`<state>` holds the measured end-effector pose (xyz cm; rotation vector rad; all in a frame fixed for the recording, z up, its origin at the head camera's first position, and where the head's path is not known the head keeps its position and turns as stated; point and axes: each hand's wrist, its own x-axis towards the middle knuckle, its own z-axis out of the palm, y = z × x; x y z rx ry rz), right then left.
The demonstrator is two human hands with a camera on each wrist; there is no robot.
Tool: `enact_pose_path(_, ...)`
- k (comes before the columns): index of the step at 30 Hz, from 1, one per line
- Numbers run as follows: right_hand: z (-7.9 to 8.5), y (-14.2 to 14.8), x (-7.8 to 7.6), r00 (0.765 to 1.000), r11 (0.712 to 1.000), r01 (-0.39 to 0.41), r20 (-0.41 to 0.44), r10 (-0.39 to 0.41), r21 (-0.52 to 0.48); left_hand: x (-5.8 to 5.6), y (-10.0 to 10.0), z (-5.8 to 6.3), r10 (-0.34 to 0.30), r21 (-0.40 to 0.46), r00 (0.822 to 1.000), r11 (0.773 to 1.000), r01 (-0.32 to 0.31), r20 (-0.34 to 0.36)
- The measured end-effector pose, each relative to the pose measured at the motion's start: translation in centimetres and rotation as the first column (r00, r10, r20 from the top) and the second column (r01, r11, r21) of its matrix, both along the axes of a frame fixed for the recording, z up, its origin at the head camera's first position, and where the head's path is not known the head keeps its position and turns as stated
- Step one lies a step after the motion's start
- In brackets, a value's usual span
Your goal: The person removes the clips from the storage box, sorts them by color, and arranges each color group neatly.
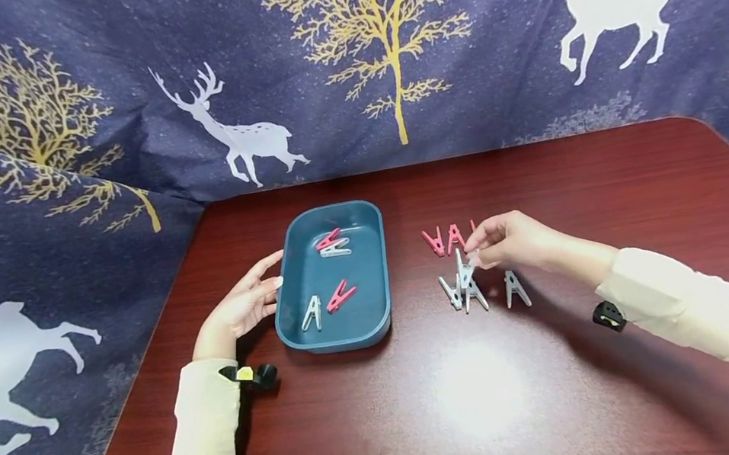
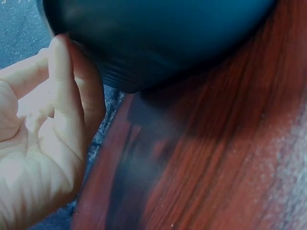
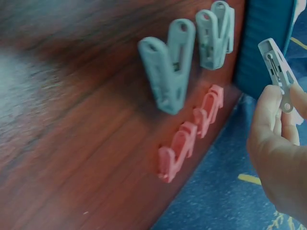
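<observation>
My left hand [image 1: 243, 305] holds the left side of a blue plastic box [image 1: 284, 315], thumb and fingers at its rim. The left wrist view shows the fingertips against the box's dark wall [image 2: 158, 43]. My right hand [image 1: 518, 242] pinches a pale grey clothespin [image 3: 276, 67] between thumb and fingers, raised over a group of clothespins on the table. Below it lie grey clothespins [image 1: 451, 293], with another [image 1: 515, 289] slightly right. Behind them are pink clothespins [image 1: 454, 237], one partly hidden by the hand. Inside the box are pink clothespins [image 1: 340, 296] and grey clothespins [image 1: 311, 314].
The dark red wooden table [image 1: 377, 426] carries everything, with a bright glare spot on its near part. A blue cloth [image 1: 340, 146] with deer and trees hangs behind the table and along its left side.
</observation>
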<state>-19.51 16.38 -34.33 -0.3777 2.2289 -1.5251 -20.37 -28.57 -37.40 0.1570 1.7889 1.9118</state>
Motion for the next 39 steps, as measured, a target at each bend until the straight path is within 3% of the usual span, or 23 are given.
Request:
enact_pose_path(14,-0.5,2.6,-0.9,0.99,0.994,-0.099,0.11,0.093,0.049,0.0,0.0,-0.3,-0.007,0.023,1.0,1.0,0.007,-0.01)
enact_pose_path(25,-1.1,2.7,-1.2,0.978,0.979,-0.156,0.16,0.134,0.134,-0.1,-0.1,-0.5,-0.016,0.029,1.0,0.999,0.017,-0.019)
enact_pose_path(31,-1.5,2.6,-1.3,0.977,0.98,-0.152,0.167,0.129,0.13,0.0,0.2,0.0,-0.011,0.014,1.0,1.0,0.011,-0.015)
enact_pose_path(39,-1.6,2.3,-1.5,0.984,0.978,-0.121,0.154,0.094,0.172,0.0,0.0,-0.2,-0.023,0.035,0.999,0.999,0.024,-0.026)
